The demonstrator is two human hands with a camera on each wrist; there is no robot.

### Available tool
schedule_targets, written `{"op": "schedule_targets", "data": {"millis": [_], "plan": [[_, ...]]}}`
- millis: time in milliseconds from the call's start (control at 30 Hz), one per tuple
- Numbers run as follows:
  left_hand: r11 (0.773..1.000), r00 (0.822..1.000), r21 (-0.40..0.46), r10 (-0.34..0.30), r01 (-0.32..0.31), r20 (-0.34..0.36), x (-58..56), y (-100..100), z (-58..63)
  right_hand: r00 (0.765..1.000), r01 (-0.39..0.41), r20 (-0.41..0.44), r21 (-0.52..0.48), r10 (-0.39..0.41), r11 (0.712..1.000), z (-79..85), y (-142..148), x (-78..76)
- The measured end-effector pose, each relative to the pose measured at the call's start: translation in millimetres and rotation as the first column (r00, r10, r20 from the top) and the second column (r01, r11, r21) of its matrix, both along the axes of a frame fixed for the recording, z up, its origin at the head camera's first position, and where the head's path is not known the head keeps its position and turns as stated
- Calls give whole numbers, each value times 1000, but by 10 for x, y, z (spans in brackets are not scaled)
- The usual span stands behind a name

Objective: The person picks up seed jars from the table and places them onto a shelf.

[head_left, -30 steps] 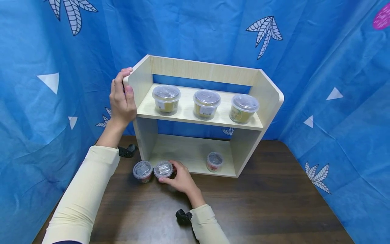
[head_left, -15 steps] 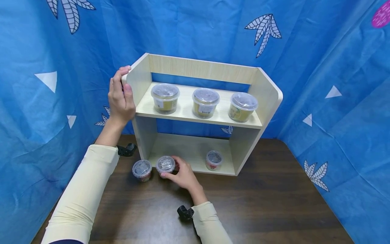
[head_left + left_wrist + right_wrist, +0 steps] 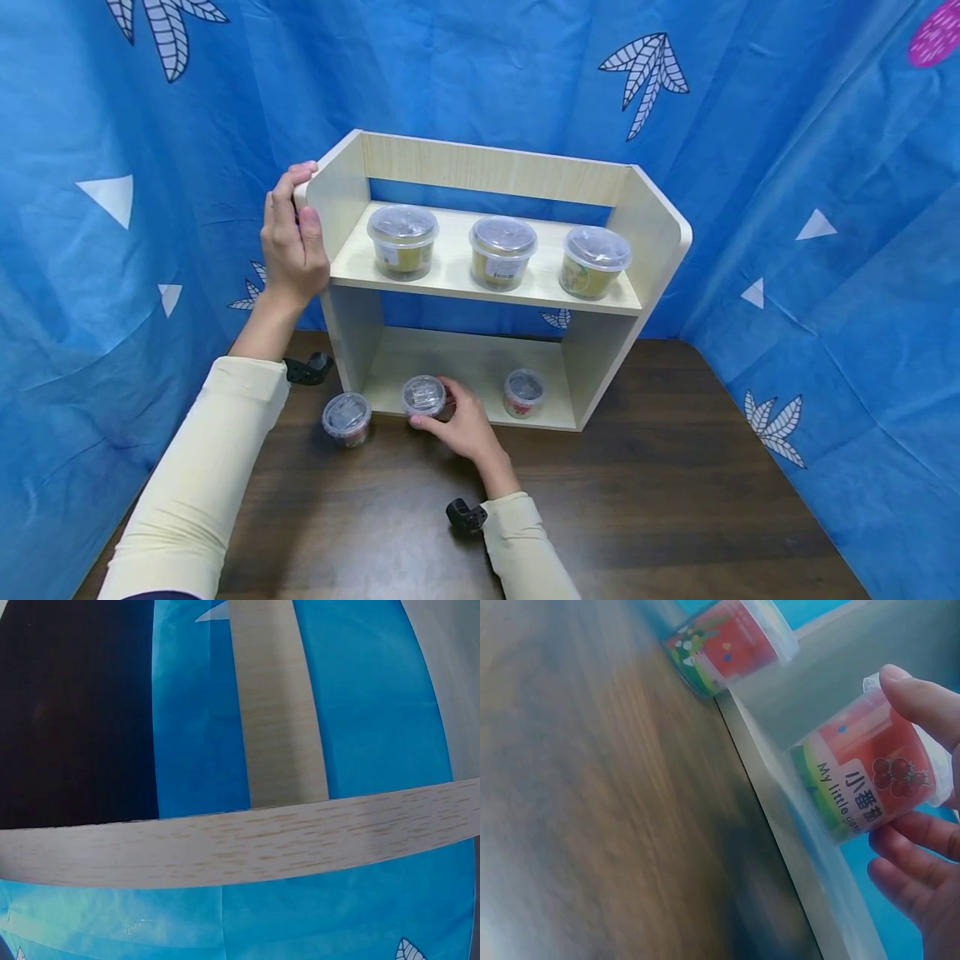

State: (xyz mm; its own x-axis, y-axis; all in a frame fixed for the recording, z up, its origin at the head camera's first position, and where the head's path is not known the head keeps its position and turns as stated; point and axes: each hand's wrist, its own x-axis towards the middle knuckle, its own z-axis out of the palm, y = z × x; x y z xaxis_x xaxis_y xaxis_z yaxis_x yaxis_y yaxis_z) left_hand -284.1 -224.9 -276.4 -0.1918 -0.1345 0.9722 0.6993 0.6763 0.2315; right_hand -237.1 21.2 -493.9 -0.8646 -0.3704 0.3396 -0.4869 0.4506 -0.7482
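My right hand pinches a small clear plastic cup by its side, thumb in front and fingers behind. In the right wrist view this cup tilts over the front edge of the lower shelf, its red and green label with printed tomatoes showing. My left hand grips the upper left side panel of a pale wooden two-tier shelf. A second lidded cup stands on the table by the shelf's left foot. Another small cup sits on the right of the lower tier.
Three larger lidded tubs with yellow labels stand in a row on the upper tier: left tub, middle tub, right tub. The dark wooden table runs up to a blue patterned curtain behind and on both sides.
My right hand has carried the small cup rightward and away from me, from beside the other cup on the table to the lower shelf's front edge. My left hand keeps its grip.
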Motion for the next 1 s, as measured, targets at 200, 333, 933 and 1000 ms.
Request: {"op": "schedule_targets", "data": {"millis": [200, 333, 933, 1000], "plan": [[1000, 1000, 6, 22, -22, 18, 20, -28, 7, 1000, 30, -9, -9, -30, 1000, 6, 74, -66], [999, 999, 17, 27, -28, 20, 44, -59, 7, 998, 57, -12, -4, -57, 998, 5, 120, -115], [1000, 1000, 23, -2, 2, 7, 6, 7, -14, 979, 203, -13, -35, -203, 979, -45, 300, -189], [1000, 1000, 23, 0, -1, 11, 6, 8, -19, 977, 214, -16, -39, -214, 976, -50, 292, -180]]}}
